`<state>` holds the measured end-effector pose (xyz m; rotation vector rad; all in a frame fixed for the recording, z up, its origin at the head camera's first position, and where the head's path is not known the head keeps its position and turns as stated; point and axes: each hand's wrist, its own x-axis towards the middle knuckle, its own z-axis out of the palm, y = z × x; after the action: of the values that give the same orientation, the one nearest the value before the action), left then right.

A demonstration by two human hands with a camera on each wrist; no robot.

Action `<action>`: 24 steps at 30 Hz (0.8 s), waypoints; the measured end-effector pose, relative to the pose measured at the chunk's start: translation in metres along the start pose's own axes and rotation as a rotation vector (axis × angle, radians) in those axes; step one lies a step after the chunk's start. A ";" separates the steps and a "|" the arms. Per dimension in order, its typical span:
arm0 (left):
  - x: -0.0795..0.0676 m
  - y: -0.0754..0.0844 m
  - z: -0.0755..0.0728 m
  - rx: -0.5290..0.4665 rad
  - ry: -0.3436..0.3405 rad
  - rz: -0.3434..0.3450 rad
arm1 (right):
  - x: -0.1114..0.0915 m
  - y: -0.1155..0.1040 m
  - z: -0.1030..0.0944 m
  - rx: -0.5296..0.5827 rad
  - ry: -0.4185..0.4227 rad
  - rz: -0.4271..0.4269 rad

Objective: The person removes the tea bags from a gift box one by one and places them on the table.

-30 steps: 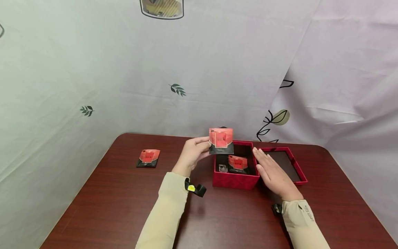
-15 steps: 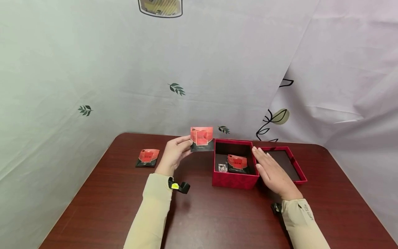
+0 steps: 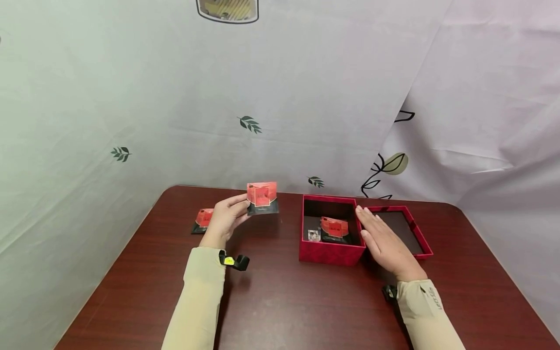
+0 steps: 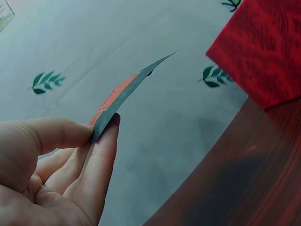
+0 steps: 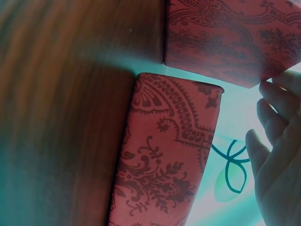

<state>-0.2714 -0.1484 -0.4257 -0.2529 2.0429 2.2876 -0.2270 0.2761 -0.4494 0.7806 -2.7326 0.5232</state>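
Observation:
My left hand pinches a red-and-black sachet by its left edge, thumb on one side and fingers on the other. The left wrist view shows this sachet edge-on and slightly bowed. Held above the table, it is left of the open red box. Inside the box lie another sachet and a small clear packet. My right hand has its fingers extended, fingertips right at the box's right rim. Behind my left hand, a third sachet lies partly hidden on the table.
To the right of the box lies its red lid, dark inside face up, partly behind my right hand. The brown wooden table ends at a pale curtain with leaf prints.
My left hand has carried the sachet leftward from over the box to open table, now covering part of the sachet lying there. My right hand has stayed in place.

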 end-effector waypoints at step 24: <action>0.003 -0.036 -0.041 0.117 0.097 -0.083 | 0.001 0.001 0.001 0.004 0.013 -0.029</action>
<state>-0.2658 -0.1854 -0.4656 -0.4409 2.1586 2.1385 -0.2287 0.2761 -0.4500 0.8133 -2.7053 0.5264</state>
